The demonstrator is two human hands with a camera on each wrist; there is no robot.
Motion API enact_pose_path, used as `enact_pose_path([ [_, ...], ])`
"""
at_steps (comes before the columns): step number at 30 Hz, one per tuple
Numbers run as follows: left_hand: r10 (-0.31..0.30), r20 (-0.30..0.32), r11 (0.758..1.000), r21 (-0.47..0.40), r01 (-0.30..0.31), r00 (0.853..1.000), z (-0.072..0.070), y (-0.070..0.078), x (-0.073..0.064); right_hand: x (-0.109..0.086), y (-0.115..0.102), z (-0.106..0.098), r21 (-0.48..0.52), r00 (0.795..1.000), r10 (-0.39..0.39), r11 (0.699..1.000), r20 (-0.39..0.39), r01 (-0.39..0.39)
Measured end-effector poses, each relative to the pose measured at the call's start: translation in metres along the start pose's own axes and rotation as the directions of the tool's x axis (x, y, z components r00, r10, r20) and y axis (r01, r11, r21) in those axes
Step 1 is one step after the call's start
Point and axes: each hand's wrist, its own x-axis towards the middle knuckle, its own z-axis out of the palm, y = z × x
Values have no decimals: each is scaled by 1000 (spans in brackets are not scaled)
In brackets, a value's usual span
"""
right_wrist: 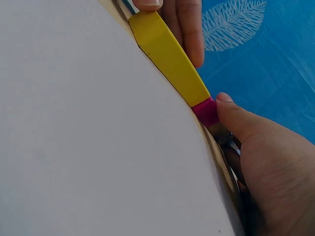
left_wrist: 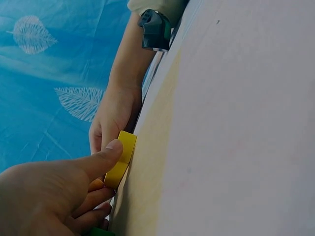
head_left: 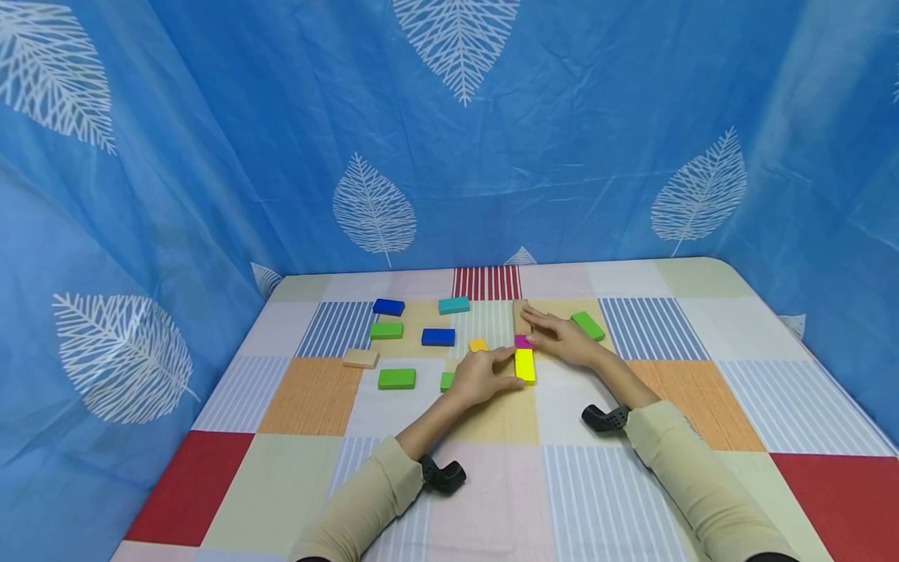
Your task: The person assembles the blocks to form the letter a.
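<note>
A yellow block [head_left: 524, 367] lies end to end with a magenta block [head_left: 523, 342] and a plain wooden block [head_left: 521, 314] in a line. My left hand [head_left: 481, 378] holds the yellow block, its thumb [left_wrist: 114, 147] at the near end and its index finger along the left side. From the right, my right hand [head_left: 565, 341] reaches in. Its thumb [right_wrist: 231, 105] touches the magenta block, while its fingertips meet the wooden block; those fingers are mostly hidden in the right wrist view. An orange-yellow block [head_left: 478, 344] and a green block [head_left: 446, 382] are partly covered by my left hand.
Left of the hands lie loose blocks: blue [head_left: 438, 337], teal [head_left: 453, 305], green [head_left: 396, 379], plain wood [head_left: 361, 358] and several others. A green block [head_left: 588, 325] lies just beyond my right hand. Blue leaf-print cloth [head_left: 449, 203] hangs behind the patchwork-covered table [head_left: 477, 499].
</note>
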Motion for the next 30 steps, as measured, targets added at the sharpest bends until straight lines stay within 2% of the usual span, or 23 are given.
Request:
enact_pose_path([
  [21,0,12,1000,20,-1,1000,0,1,0,-1,1,0,8,1000,20,1000,0,-20],
  [30,6,-9,999,45,-6,1000,0,0,-2,1,2,1,1,1000,7,1000,6,-7],
])
